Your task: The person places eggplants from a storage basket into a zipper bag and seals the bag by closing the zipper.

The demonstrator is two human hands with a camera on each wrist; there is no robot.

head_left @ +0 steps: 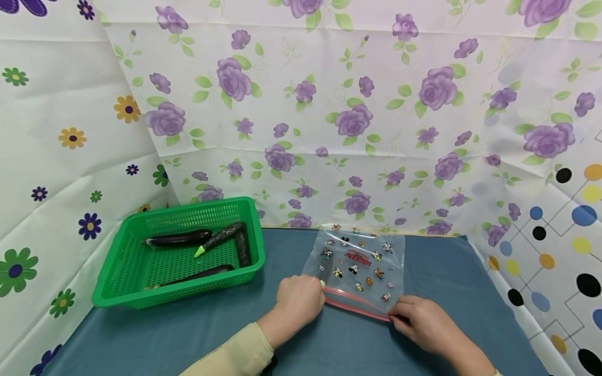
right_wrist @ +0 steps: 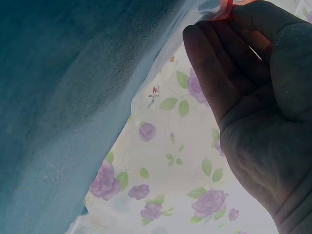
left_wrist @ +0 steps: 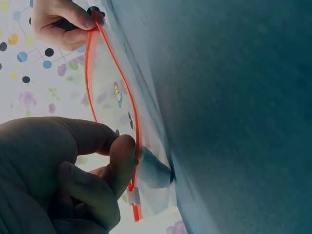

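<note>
A clear zip bag point(head_left: 364, 269) printed with small cartoon figures lies on the table, its red-edged mouth toward me and parted. At the left end of that mouth, my left hand point(head_left: 299, 298) pinches the red edge between thumb and finger. A white slider point(left_wrist: 133, 196) sits on the zip close beside these fingers. My right hand point(head_left: 421, 319) pinches the mouth's right corner. Inside the bag's left side is a dark, round-ended thing point(left_wrist: 155, 169), seen through the plastic; I cannot tell its kind.
On the left stands a green plastic basket point(head_left: 123, 261). It holds two dark eggplants point(head_left: 181, 238) and two dark, bumpy, cucumber-like vegetables point(head_left: 242, 248). Blue cloth point(head_left: 451, 282) covers the table, and a flowered sheet point(head_left: 301, 130) hangs behind it.
</note>
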